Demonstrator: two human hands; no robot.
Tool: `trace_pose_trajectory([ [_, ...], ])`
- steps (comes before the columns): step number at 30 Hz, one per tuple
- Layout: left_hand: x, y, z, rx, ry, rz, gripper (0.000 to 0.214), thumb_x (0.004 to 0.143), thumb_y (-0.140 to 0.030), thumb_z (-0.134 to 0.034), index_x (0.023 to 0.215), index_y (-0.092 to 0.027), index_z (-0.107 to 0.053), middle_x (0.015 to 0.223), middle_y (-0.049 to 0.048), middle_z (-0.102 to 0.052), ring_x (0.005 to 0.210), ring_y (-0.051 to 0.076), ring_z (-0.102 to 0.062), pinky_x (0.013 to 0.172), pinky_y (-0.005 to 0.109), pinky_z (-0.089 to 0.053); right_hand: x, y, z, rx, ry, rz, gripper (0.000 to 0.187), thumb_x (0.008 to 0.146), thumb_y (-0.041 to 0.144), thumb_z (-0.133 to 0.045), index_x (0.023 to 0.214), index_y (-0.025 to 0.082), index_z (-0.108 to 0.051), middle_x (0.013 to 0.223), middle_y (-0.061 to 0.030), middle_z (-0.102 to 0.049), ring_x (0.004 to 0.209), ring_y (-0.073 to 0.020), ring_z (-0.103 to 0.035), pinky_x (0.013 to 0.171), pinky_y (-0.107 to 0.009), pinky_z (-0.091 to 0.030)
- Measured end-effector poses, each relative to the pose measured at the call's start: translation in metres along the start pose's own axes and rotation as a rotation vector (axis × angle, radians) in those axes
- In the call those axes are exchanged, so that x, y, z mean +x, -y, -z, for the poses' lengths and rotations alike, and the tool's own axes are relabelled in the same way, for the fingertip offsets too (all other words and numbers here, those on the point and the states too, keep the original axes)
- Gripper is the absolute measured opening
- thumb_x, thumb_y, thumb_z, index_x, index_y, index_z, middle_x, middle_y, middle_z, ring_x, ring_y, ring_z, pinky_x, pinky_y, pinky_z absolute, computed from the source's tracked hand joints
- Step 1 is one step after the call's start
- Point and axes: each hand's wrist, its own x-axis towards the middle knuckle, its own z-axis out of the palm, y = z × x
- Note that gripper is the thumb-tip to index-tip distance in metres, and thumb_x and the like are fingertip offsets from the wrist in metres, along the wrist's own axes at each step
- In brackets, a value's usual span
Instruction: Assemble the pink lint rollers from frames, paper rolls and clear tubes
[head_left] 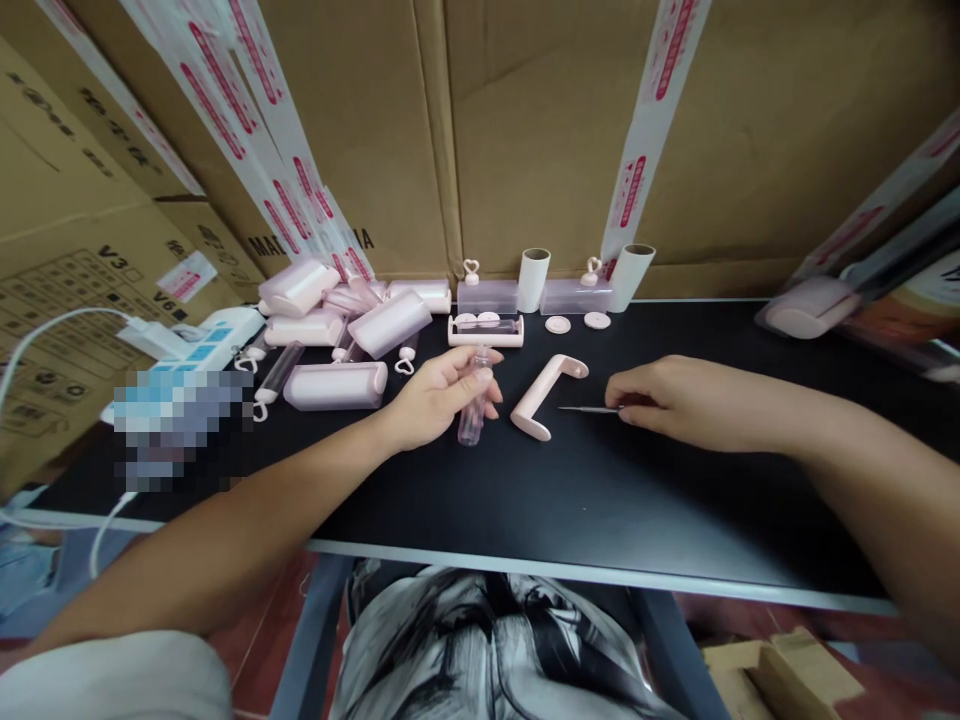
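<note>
Setting: small packing or assembly station, likely a warehouse or stockroom. Evidence: black worktop (pixel 600 500) pushed against a wall of large cardboard cartons (pixel 540 130) sealed with white printed tape (pixel 652 110); more cartons stacked at left, one with a printed checkbox grid. Many identical pink plastic cases (pixel 337 385) lie in a batch at the rear left, alongside paper roll cores (pixel 533 279), small round caps (pixel 558 324) and a loose pink handle (pixel 546 394). White power strip (pixel 217 340) with cable at the left edge.
</note>
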Motion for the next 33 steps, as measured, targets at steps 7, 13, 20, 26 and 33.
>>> trace_pose_trajectory([
  [7, -0.003, -0.006, -0.002, 0.134, -0.034, 0.071, 0.04, 0.096, -0.047, -0.063, 0.118, -0.014, -0.065, 0.063, -0.0047, -0.058, 0.041, 0.007, -0.049, 0.037, 0.019, -0.036, 0.004, -0.008, -0.002, -0.044, -0.134, 0.037, 0.012, 0.092, 0.033, -0.066, 0.091, 0.026, -0.075, 0.087, -0.0039, -0.074, 0.076, -0.0225, -0.067, 0.069, -0.035, -0.049],
  [13, -0.016, -0.017, -0.019, 0.104, 0.125, 0.099, 0.024, 0.088, -0.033, -0.069, 0.088, -0.02, -0.049, 0.065, -0.0045, -0.065, 0.04, 0.005, -0.046, 0.038, 0.016, -0.034, 0.009, 0.062, -0.012, 0.207, -0.426, 0.321, 0.041, 0.101, 0.042, -0.065, 0.138, 0.024, -0.064, 0.117, -0.0104, -0.073, 0.095, -0.0221, -0.07, 0.083, -0.036, -0.058],
  [20, -0.018, -0.017, -0.02, 0.125, 0.224, 0.097, 0.032, 0.092, -0.044, -0.073, 0.097, -0.017, -0.056, 0.08, 0.0025, -0.07, 0.058, 0.011, -0.062, 0.047, 0.019, -0.048, 0.021, 0.076, -0.012, -0.045, -0.48, 0.554, 0.022, 0.104, 0.028, -0.059, 0.119, 0.026, -0.075, 0.108, -0.0097, -0.078, 0.097, -0.0255, -0.07, 0.088, -0.045, -0.057],
  [26, -0.008, -0.011, -0.009, 0.324, -0.02, -0.022, 0.034, 0.094, -0.048, -0.066, 0.1, -0.015, -0.067, 0.086, 0.005, -0.072, 0.067, 0.013, -0.065, 0.053, 0.022, -0.048, 0.041, -0.036, 0.022, -0.051, -0.747, -0.035, 0.031, 0.1, 0.037, -0.057, 0.121, 0.025, -0.076, 0.121, -0.0128, -0.074, 0.109, -0.0319, -0.071, 0.096, -0.049, -0.056],
  [33, -0.006, -0.001, -0.002, 0.59, -0.118, -0.086, 0.026, 0.09, -0.042, -0.069, 0.093, -0.017, -0.074, 0.075, 0.0012, -0.068, 0.063, 0.012, -0.057, 0.055, 0.023, -0.044, 0.084, -0.098, -0.011, -0.043, -0.554, -0.147, 0.031, 0.098, 0.035, -0.057, 0.114, 0.017, -0.077, 0.113, -0.0157, -0.078, 0.103, -0.0316, -0.073, 0.094, -0.047, -0.056],
])
